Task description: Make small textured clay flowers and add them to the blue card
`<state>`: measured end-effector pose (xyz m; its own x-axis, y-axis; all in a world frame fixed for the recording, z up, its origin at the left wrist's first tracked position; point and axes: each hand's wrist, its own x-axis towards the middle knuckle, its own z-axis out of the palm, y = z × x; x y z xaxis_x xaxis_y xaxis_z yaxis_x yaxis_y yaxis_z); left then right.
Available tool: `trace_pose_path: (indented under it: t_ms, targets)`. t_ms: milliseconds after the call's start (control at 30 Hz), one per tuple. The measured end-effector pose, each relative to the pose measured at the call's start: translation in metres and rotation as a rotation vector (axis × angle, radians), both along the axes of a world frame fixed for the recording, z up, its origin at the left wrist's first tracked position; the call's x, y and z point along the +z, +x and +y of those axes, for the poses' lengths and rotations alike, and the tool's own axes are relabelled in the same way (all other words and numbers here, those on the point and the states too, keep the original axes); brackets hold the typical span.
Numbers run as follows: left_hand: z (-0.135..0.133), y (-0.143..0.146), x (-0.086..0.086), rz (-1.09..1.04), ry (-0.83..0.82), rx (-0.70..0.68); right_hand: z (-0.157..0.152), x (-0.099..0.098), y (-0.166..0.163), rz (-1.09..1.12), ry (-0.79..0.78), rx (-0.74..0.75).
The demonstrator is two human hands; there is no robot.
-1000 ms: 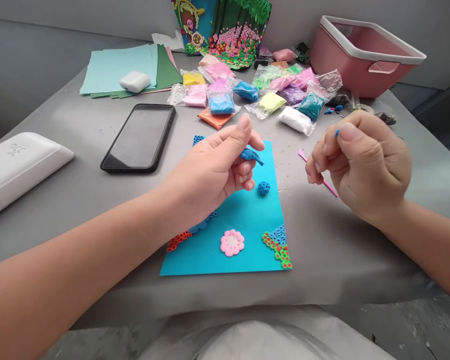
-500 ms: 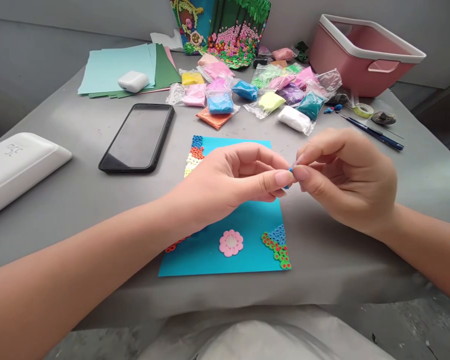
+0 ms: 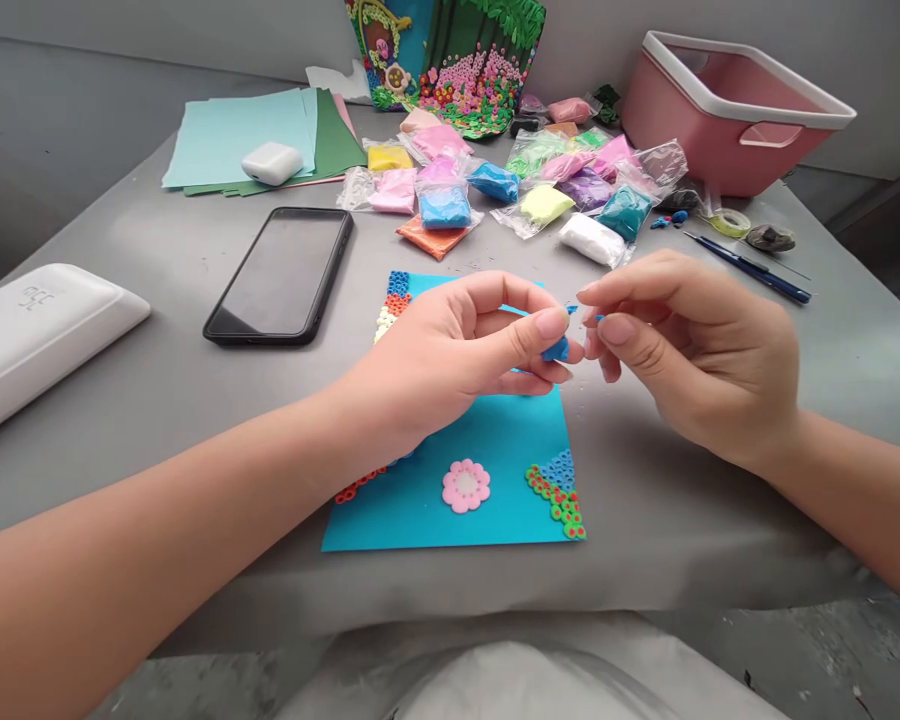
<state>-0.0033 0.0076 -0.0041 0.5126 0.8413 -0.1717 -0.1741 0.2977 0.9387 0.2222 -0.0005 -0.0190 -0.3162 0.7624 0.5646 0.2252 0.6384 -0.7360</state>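
Observation:
My left hand pinches a lump of blue clay between thumb and fingers, just above a turquoise foam sheet. My right hand meets it from the right, its thumb and forefinger closed on a tiny bit of the same blue clay. The sheet carries a pink clay flower, a green, red and blue corner cluster and coloured dots at its top left corner.
Several bags of coloured clay lie behind the sheet. A black phone, a white case, paper sheets with an earbud case, a pink tub, a blue tool, tape and a finished clay picture surround it.
My hands came together from apart. The right hand moved left to the left hand's clay and now pinches a bit at its tip.

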Motion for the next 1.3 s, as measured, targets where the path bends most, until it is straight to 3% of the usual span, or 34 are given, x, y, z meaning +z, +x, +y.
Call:
trace_pose_path:
  t_ms: [267,467,700,1100,1300]
  targets:
    - [-0.0067,0.0039,0.0012,0.032,0.051,-0.017,-0.0017,0.0005,-0.0015,0.008,-0.001,0.002]
    - [-0.0079,0.0048,0.0028,0.139,0.184,-0.009,-0.0007,0.0031,-0.0015,-0.048,0.031,0.01]
    - [-0.0073,0.004,0.0063,0.099,0.114,0.094,-0.0001,0.0014,-0.0022,0.066,-0.026,-0.047]
    - [-0.0094,0.0038,0.0039,0.07,0.166,0.009,0.0004,-0.0015,-0.0008,0.055,-0.022,-0.003]
    - [-0.0085,0.0041,0.0051,0.127,0.183,0.089,0.0002,-0.0022,-0.0005,-0.004,0.008,-0.095]
